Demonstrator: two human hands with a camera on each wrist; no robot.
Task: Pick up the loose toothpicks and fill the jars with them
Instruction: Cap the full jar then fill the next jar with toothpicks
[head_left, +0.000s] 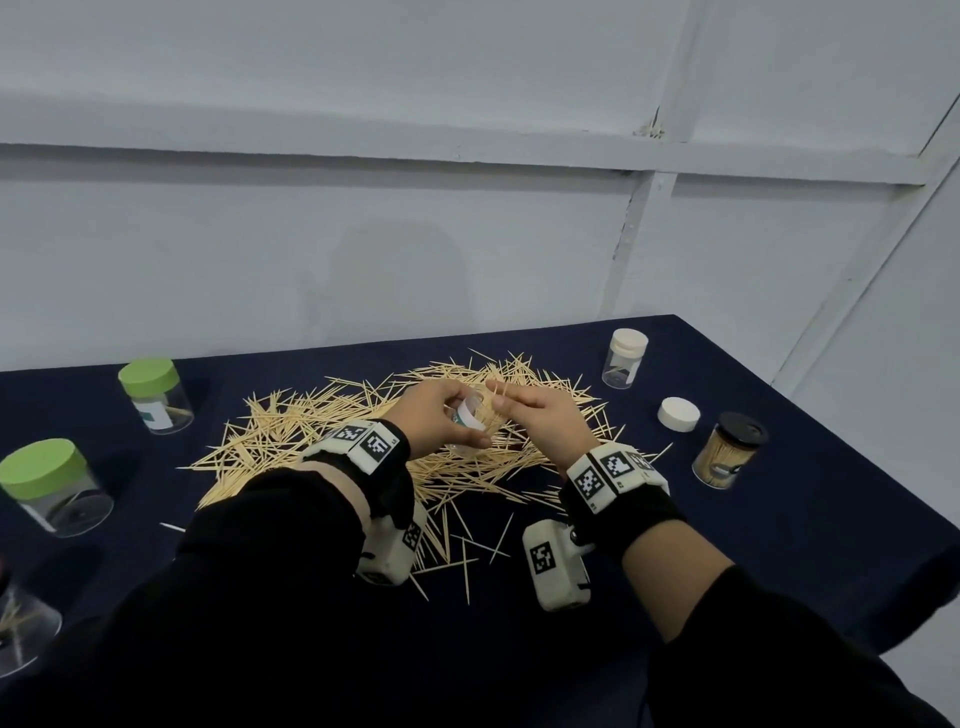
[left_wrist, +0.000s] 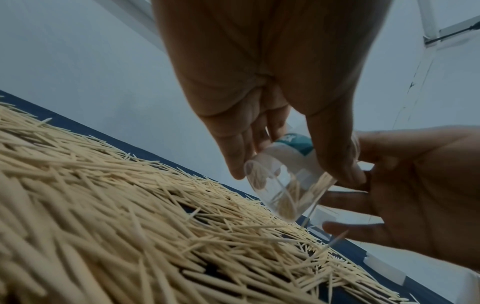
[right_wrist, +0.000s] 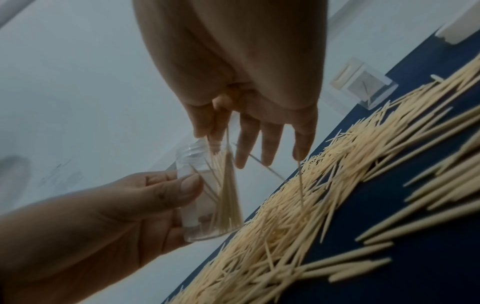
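Presently the left hand (head_left: 434, 415) wraps its fingers around a small clear plastic jar (head_left: 470, 423), tilting its mouth toward the right hand (head_left: 537, 415), probably for easier feeding. That hand pinches a thin bundle of wooden toothpicks (right_wrist: 226, 185) at the jar's mouth. Loose toothpicks (head_left: 332, 441) heap the dark blue bench (head_left: 779, 545) beneath; a toothpick-packed black-lidded jar (head_left: 730, 452) stands at three o'clock.
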